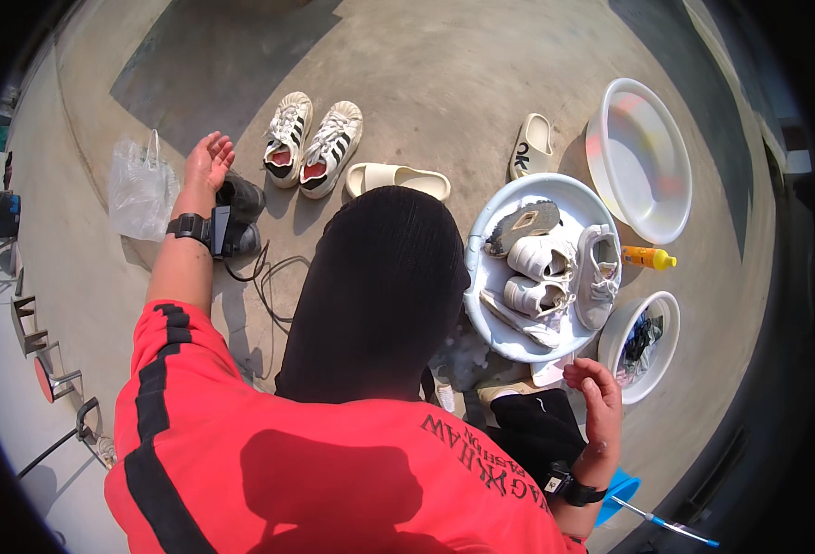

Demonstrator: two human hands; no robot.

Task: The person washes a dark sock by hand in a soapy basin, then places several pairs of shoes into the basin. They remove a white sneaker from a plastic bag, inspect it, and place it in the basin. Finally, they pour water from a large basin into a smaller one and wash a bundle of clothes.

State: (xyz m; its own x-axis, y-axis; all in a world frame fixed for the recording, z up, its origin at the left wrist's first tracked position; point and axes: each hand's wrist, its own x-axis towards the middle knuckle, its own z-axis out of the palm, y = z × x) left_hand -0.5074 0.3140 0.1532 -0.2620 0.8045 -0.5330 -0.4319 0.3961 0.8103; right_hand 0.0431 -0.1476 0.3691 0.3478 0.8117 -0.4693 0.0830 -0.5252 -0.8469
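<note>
My left hand (210, 161) is raised with its fingers apart and nothing in it, between a clear plastic bag (143, 190) and a pair of dark shoes (241, 197). A pair of white sneakers with black stripes (331, 149) stands beyond it. My right hand (598, 398) is empty too, its fingers loosely curled and apart, near the lower rim of a pale blue basin (475, 305). In that basin, white shoes (596, 277) and a grey-soled shoe (526, 225) lie in white suds. My black-clad knee hides part of the ground.
A large white basin (684, 173), a yellow bottle (646, 257) and a smaller white tub (672, 332) with dark cloth are on the right. Two cream slippers (400, 179) (532, 149) lie ahead. A dark cable (267, 287) trails beside my left forearm. A blue dustpan (618, 495) is at lower right.
</note>
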